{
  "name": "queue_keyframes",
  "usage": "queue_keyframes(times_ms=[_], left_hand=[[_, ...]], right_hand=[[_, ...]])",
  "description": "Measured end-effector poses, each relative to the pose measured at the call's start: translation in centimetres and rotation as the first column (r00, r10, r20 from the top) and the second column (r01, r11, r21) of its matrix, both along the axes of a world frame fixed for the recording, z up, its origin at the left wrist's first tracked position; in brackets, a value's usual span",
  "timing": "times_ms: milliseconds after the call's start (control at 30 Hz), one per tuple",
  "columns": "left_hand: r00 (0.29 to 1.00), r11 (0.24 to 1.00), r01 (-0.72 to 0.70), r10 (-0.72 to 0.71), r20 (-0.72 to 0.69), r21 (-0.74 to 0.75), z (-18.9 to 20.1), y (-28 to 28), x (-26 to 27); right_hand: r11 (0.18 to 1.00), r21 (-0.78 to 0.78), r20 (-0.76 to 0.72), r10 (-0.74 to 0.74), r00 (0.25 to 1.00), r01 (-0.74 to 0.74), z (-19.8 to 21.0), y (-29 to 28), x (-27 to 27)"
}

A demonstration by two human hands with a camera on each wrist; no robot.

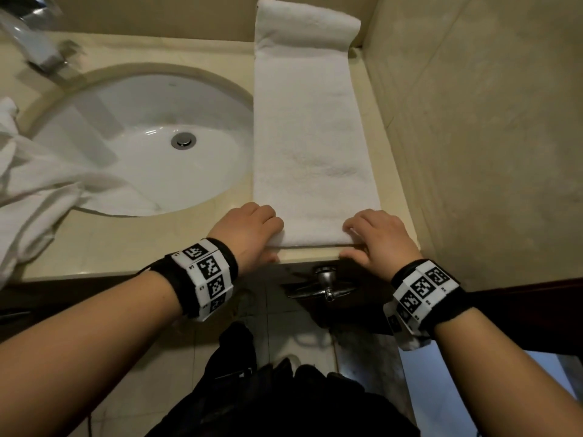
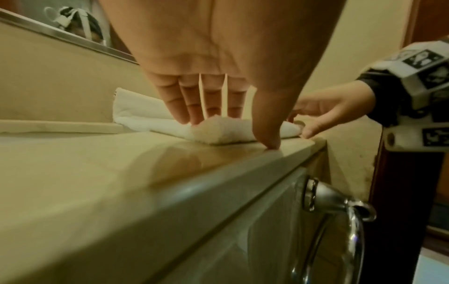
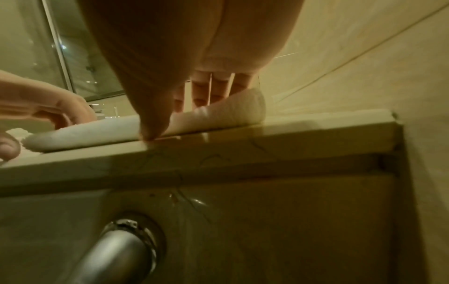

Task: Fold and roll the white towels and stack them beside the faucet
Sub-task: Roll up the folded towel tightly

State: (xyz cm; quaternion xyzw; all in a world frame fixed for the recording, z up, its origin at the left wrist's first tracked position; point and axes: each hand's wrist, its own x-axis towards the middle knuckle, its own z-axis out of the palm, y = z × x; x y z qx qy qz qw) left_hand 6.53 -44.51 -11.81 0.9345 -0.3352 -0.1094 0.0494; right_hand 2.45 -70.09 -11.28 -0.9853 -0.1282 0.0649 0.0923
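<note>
Folded white towel on countertop beside sink, left hand and right hand resting straight-fingered on its near end, marker-printed wristbands

One folded towel, one crumpled towel heap, one sink, one faucet, one lever handle.

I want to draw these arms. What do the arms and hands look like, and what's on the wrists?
The left forearm and right forearm are bare, with no sleeves. The left hand and right hand have no gloves. Each wrist wears a black fabric band, the left wristband and right wristband, ringed with white blocks printed with black-and-white square codes.
</note>
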Motion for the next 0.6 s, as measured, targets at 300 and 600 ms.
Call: queue_keyframes(times_ms=[300, 600], left_hand=[[0.941, 0.949, -0.286, 0.253, -0.224, -0.133, 1.1, 0.4, 1.1], [0.813, 0.848, -0.511, 0.425, -0.399, -0.139, 0.6, 0.6, 3.0]], right_hand=[[0.979, 0.083, -0.087, -0.177, 0.98, 0.184, 0.5, -0.6, 1.5], [0.992, -0.081, 0.037, -0.096, 0.995, 0.099, 0.7, 1.0, 2.6]])
